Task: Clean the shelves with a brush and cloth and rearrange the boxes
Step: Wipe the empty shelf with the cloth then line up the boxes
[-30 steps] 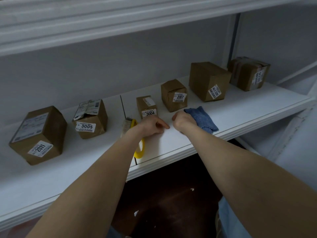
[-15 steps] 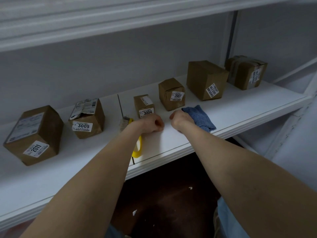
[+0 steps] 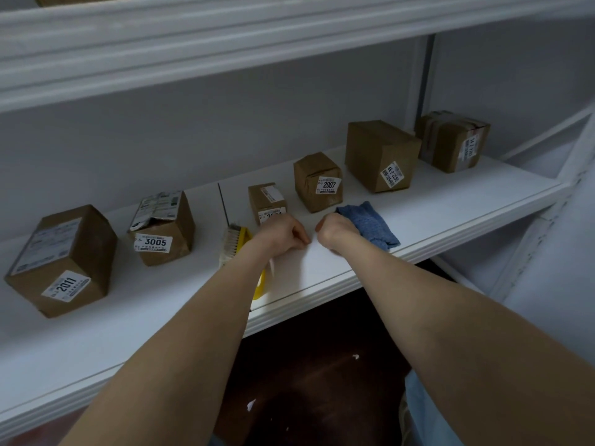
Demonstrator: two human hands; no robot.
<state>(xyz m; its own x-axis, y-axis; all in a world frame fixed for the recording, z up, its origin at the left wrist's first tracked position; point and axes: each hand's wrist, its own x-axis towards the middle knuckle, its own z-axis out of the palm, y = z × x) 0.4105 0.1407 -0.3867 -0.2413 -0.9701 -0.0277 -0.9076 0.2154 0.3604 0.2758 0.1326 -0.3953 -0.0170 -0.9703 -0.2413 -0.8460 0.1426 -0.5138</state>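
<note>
Rests on the white shelf (image 3: 450,207) two fists curled on nothing, beyond them sealed boxes (image 3: 380,152), stiff, probably light, contents hidden, best lifted by opposite sides, limp cloth (image 3: 370,223) just beside right hand (image 3: 333,230), rigid brush (image 3: 232,243) just beside left hand (image 3: 283,231), graspable by its yellow handle.

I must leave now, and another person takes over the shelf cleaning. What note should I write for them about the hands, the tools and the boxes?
Left hand: a fist resting on the shelf, holding nothing.
Right hand: a fist, holding nothing, beside the blue cloth.
The yellow brush lies on the shelf under the left forearm.
Six boxes stand in a row, from box 2011 on the left to the taped box on the right.
Done: cannot tell from this view.
To do: pick up the brush and cloth, clean the shelf, rearrange the boxes.
</note>
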